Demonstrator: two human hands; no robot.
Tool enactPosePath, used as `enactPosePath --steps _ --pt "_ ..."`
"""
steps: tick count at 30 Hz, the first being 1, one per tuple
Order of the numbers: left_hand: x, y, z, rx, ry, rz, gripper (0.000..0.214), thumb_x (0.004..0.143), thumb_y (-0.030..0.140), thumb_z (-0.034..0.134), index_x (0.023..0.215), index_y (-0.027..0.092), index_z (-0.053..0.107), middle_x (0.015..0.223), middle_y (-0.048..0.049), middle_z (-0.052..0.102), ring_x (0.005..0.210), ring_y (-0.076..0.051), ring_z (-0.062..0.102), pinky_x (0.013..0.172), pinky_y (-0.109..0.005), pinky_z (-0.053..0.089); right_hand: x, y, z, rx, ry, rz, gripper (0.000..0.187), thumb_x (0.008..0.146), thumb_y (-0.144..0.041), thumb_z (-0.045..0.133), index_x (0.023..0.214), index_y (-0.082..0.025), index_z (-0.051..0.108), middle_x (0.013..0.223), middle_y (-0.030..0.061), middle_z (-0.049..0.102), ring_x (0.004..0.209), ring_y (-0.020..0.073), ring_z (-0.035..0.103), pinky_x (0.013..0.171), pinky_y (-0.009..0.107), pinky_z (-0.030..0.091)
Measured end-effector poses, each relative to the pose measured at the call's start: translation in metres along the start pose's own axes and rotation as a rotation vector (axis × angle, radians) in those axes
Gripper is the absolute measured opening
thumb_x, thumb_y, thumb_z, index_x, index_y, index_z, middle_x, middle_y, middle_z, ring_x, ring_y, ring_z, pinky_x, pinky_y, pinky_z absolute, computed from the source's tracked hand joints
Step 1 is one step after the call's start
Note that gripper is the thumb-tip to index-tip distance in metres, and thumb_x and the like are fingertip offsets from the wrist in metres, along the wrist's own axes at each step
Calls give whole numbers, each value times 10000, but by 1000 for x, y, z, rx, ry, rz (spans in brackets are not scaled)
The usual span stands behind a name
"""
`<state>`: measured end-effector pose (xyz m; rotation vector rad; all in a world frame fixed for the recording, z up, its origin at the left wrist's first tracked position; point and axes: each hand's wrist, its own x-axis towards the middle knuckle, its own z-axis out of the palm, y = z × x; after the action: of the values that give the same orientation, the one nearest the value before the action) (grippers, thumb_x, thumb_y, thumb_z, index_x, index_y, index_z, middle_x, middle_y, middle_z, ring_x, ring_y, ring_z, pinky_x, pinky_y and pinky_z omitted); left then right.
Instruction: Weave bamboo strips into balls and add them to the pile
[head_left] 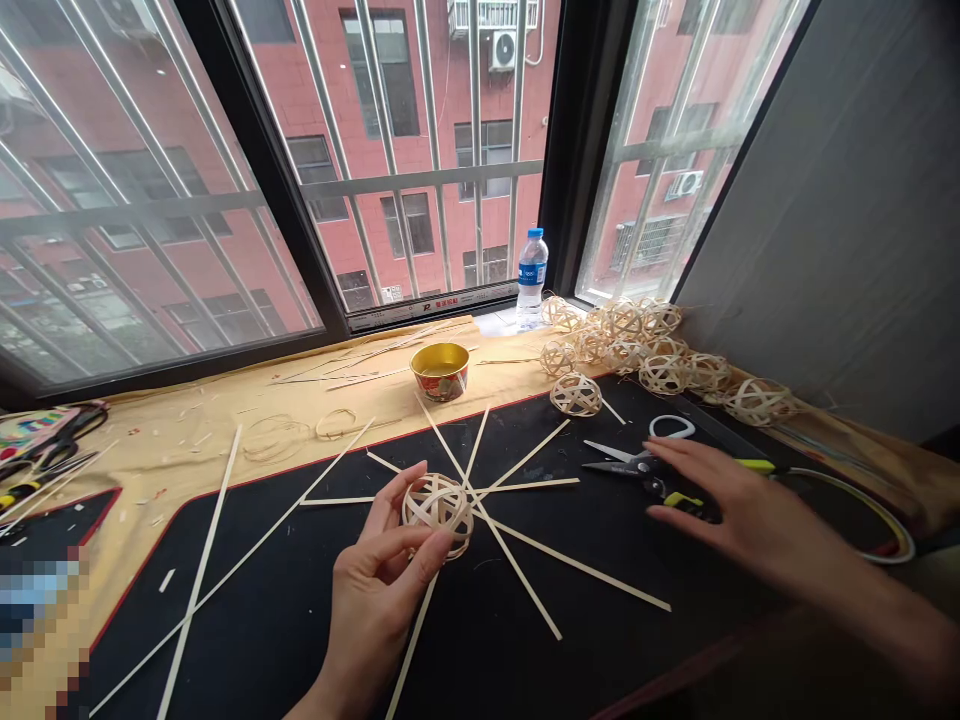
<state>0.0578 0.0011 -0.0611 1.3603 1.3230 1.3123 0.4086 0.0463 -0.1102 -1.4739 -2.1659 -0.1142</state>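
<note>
The fingers (397,498) of our left hand (371,620) are clamping on a pale, round, open-weave bamboo-strip ball (439,510), which is sitting near the middle of a black desk mat with a red edge (300,640). Long, flat, cream-coloured bamboo strips (577,562) are radiating from the ball across the mat. We are judging the ball to be light and springy: its smooth strips may slip under the fingertips, and the free ends may lever the weave apart. We are therefore taking hold across the woven crossings, not by the loose strips.

The spread fingers (679,455) of our right hand (750,510) are hovering on the right, just beside a pair of steel scissors with a white loop and a yellow-and-black grip (622,460); we cannot tell whether they are touching it. Similar pale woven balls (645,345) are clustering at the far right, near a clear water bottle (532,275) and a round gold-lined tin (439,372).
</note>
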Motion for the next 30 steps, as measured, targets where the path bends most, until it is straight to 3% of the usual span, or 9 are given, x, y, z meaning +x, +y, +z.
enactPosePath --steps 2,4,6,9,12,16,20,25,30 --pt "0 -1 1 -8 11 1 100 758 337 718 756 258 780 1403 -44 470 1302 -300 433 1139 -423 294 -15 43 -4 -130 -94 -6 641 786 -601 581 1264 -175 552 1240 177 597 1077 351 610 885 514 515" --pt "0 -2 2 -16 9 5 92 758 330 719 769 263 781 1407 -40 466 1302 -296 433 1141 -417 289 -24 69 -6 -206 -122 -44 663 766 -603 608 1271 -177 551 1249 197 590 1089 367 601 882 507 499" --pt "0 -2 3 -27 -3 5 90 761 326 718 779 267 782 1415 -35 456 1302 -292 434 1138 -409 295 -25 79 -8 -222 -146 -82 641 781 -553 626 1308 -207 516 1224 176 603 1047 337 622 859 471 500" --pt "1 -1 3 -56 3 -1 88 756 325 722 783 267 782 1423 -32 449 1312 -286 422 1134 -389 300 -20 74 -7 -215 -164 -135 578 817 -449 622 1336 -240 479 1083 137 634 867 258 653 770 400 514" --pt "2 1 2 -102 23 -15 103 744 337 730 791 262 782 1422 -41 450 1339 -281 385 1099 -343 351 -16 57 -6 -242 -90 -163 542 854 -362 554 1357 -189 449 997 150 602 813 253 616 735 388 510" --pt "1 3 2 -154 42 -29 113 724 337 744 809 272 781 1413 -45 457 1347 -272 373 1062 -313 391 -8 20 -14 -293 45 -106 590 869 -275 457 1418 -94 338 1087 211 529 937 331 581 812 464 497" --pt "1 6 4 -177 55 -4 111 734 327 736 826 280 778 1408 -43 461 1351 -272 364 1111 -362 321 5 -25 -24 -191 143 -62 623 873 -235 431 1456 -119 248 1133 195 495 953 313 595 791 436 535" --pt "1 12 5 -211 55 24 131 733 333 732 832 263 780 1424 -56 444 1349 -300 360 1097 -398 341 13 -79 -20 19 34 -128 641 832 -189 498 1441 -188 295 1137 140 505 1026 264 566 872 393 523" --pt "0 13 4 -190 68 65 111 749 330 721 805 255 782 1414 -55 457 1345 -293 366 1106 -396 327 14 -114 -10 67 48 -222 610 793 -135 509 1383 -136 354 1122 149 544 1033 257 551 863 389 518"
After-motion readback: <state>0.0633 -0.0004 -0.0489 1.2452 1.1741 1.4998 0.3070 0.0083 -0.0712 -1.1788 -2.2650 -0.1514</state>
